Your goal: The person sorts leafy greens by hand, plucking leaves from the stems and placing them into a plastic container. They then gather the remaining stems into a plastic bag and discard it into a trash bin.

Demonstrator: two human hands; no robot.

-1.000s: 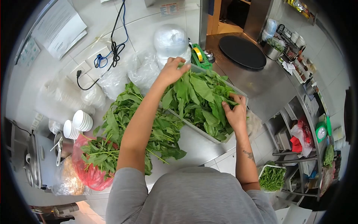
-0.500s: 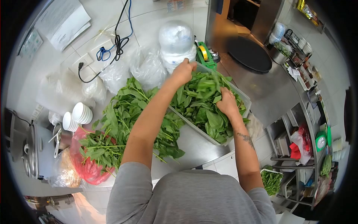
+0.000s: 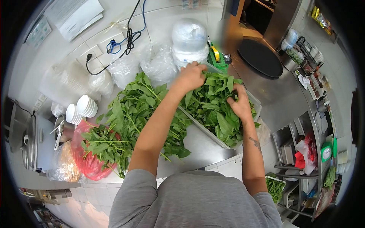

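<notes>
A pale rectangular tub (image 3: 205,132) holds a heap of leafy greens (image 3: 218,110). My left hand (image 3: 191,78) is at the tub's back left corner, back of the hand up, fingers loosely bent and partly hidden. On the right side of the heap rests my right hand (image 3: 240,104), its thumb and fingers apart against the leaves. Left of the tub, a larger pile of stemmed greens (image 3: 133,117) spreads over the steel counter (image 3: 176,161), with my left forearm crossing above it. Part of that pile lies on a red plastic bag (image 3: 81,155).
Clear plastic bags (image 3: 157,64) and a wrapped stack of lids (image 3: 189,36) stand along the wall. A green tape dispenser (image 3: 216,59) sits behind the tub. White cups (image 3: 86,106) are at left. A round black tray (image 3: 260,57) lies at right, above shelves (image 3: 292,140).
The view has shifted, so things sit slightly further right. Leaves blurred between my hands now lie still in the tub. My right thumb and fingers have spread; my left hand has turned flatter.
</notes>
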